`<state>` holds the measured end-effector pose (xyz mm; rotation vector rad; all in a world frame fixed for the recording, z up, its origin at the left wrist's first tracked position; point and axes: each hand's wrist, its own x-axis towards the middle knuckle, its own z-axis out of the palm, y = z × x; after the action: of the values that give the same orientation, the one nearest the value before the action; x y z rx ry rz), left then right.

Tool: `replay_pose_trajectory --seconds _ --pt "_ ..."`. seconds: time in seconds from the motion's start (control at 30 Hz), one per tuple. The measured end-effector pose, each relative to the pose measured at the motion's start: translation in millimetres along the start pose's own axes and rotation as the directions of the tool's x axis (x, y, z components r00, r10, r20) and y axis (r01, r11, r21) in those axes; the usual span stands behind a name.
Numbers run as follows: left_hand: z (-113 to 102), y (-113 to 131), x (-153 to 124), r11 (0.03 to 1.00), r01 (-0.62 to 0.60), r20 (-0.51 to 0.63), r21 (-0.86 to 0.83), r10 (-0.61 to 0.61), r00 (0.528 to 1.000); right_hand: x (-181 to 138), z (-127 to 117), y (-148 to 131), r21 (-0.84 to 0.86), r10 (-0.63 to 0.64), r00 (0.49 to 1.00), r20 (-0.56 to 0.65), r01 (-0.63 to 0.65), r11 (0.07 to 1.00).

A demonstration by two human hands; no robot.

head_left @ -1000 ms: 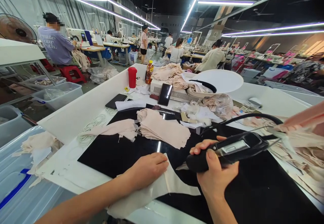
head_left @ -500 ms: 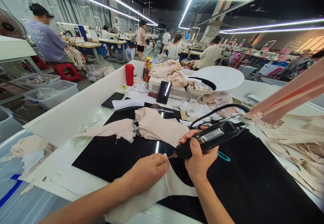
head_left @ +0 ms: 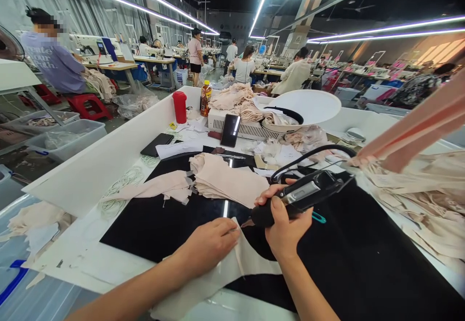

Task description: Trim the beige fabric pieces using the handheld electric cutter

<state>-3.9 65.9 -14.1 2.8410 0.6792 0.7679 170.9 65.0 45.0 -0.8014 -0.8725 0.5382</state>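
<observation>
My right hand [head_left: 286, 224] is closed around a black corded handheld power tool [head_left: 301, 196] with a silver plate on its side. The tool's narrow tip [head_left: 248, 223] points left, close to the raised corner of a beige fabric piece [head_left: 214, 282]. At that corner my left hand [head_left: 212, 243] has its fingers together, gripping the fabric edge; the thumb is hidden. The fabric drapes over a glossy black board [head_left: 363, 253] and its near edge. Beyond my hands lies a stack of beige fabric pieces [head_left: 228, 178], with a loose strip [head_left: 156, 185] to its left.
A phone [head_left: 230, 130] leans against a white vented box [head_left: 250, 128] topped with fabric. A red cup [head_left: 179, 107] and a bottle [head_left: 205, 99] stand at the far left. Pink fabric [head_left: 410, 132] hangs at right above a fabric pile [head_left: 428, 195]. Co-workers sit at sewing machines behind.
The camera view has shifted slightly, so the background sits a little further left and the table a bit higher. Both hands, the tool and the fabric stay almost in the same place.
</observation>
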Motion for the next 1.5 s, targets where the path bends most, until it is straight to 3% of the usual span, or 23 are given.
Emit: replay_pose_trajectory --seconds 0.5,0.73,1.1,1.5 --pt "-2.8 -0.7 0.8 1.0 -0.013 -0.009 0.013 0.013 1.0 -7.7 -5.2 0.2 -0.022 -0.012 0.999 0.049 0.013 1.0" --pt "-9.4 -3.2 1.3 0.996 -0.083 0.003 0.032 0.083 0.997 -3.5 -9.2 -12.6 -0.017 -0.025 1.0 -0.019 0.025 1.0" --pt "-13.9 6.8 5.1 0.998 -0.052 0.175 -0.035 0.057 0.983 -11.0 -10.3 -13.1 0.014 0.002 1.0 -0.001 -0.002 1.0" --pt "-13.8 6.1 -1.1 0.997 -0.079 0.135 0.003 0.078 0.988 -15.6 -5.1 -9.6 0.07 -0.034 0.998 0.053 0.03 0.997"
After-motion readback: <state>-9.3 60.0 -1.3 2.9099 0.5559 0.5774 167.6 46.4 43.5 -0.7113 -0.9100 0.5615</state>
